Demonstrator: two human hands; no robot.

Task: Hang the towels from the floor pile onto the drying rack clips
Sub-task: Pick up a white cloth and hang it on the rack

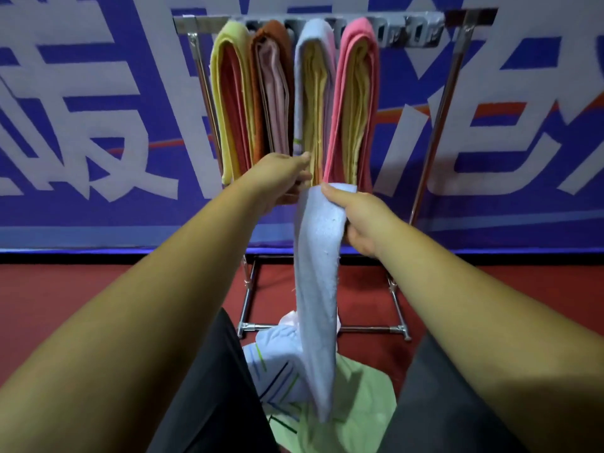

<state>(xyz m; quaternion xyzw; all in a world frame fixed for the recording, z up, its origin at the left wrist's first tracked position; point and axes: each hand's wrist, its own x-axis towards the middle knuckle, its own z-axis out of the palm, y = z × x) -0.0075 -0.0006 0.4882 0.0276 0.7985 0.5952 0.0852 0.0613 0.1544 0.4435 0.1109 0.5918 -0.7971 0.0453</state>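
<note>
We look down our own two bare arms toward a metal drying rack (434, 125) standing on a red floor (98, 289) against a blue banner (81, 109). Our right hand (358, 220) has its grip closed on the top edge of a pale blue towel (318, 273), which hangs down in a long narrow fold to the floor pile (287, 364) between our knees, where a striped white towel and a light green one lie. Our left hand (284, 178) reaches just beside that top edge; its fingers are hidden behind the cloth, so we cannot tell whether its grip is closed on anything. Four bunches of towels already hang on the left half of the rack: yellow (228, 93), brown (271, 86), pale blue (313, 86) and pink (356, 93). The empty clips (421, 34) lie far up and to the right. We judge the risks to be these: the towel's low end may drag other cloths off the pile as it rises, the one-handed pinch may slip, and the raised towel may brush loose the pink bunch. The banner carries huge white characters, cropped too much to read; no brand or label is legible.
</note>
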